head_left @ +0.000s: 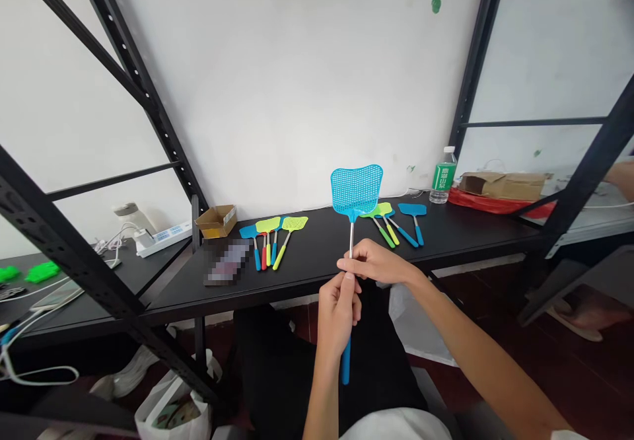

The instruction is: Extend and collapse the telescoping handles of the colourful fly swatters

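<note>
- Left hand [338, 308]: fingers wrapped round the blue swatter [356, 191], hiding its middle.
- Right hand [375, 260]: fingers pinched on its shaft, some tips unseen.
- Blue swatter: frame centre, part-masking a green swatter [386, 236].
- Pixelated thing [228, 263], left of centre: unreadable.
- Bag [173, 423], lower left: cut off.

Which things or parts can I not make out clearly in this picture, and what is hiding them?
All in the head view:
- Blue fly swatter: part of its length, covered by the left hand and right hand.
- Green swatter: part of its head, behind the blue one's mesh.
- Pixelated item: identity lost to blurring.
- White bag: its bottom, cut off by the lower edge.
</note>
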`<action>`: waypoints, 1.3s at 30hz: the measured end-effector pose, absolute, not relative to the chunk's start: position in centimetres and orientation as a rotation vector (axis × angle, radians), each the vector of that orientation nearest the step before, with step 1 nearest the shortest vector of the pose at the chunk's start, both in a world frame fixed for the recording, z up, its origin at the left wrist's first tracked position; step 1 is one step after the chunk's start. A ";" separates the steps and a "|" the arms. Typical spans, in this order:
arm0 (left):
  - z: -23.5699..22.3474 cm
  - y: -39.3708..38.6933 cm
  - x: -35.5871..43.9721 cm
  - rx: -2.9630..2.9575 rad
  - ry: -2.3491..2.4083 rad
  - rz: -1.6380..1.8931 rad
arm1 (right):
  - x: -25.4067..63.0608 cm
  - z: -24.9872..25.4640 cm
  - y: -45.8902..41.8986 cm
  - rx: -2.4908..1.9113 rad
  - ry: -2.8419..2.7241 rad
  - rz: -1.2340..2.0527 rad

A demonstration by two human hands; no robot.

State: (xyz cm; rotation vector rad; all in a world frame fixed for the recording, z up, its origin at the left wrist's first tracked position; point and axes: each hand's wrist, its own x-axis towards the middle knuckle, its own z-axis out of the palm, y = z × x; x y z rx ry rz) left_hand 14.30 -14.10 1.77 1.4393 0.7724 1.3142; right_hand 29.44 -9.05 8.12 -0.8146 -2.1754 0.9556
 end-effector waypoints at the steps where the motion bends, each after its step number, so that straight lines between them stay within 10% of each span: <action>1: 1.8 -14.1 14.3 1.441 0.771 1.323 | 29.4 8.2 -9.1 -0.805 -2.195 0.971; 39: 2.7 -14.4 15.0 1.431 0.815 1.307 | 29.8 7.4 -8.1 -0.808 -2.021 0.892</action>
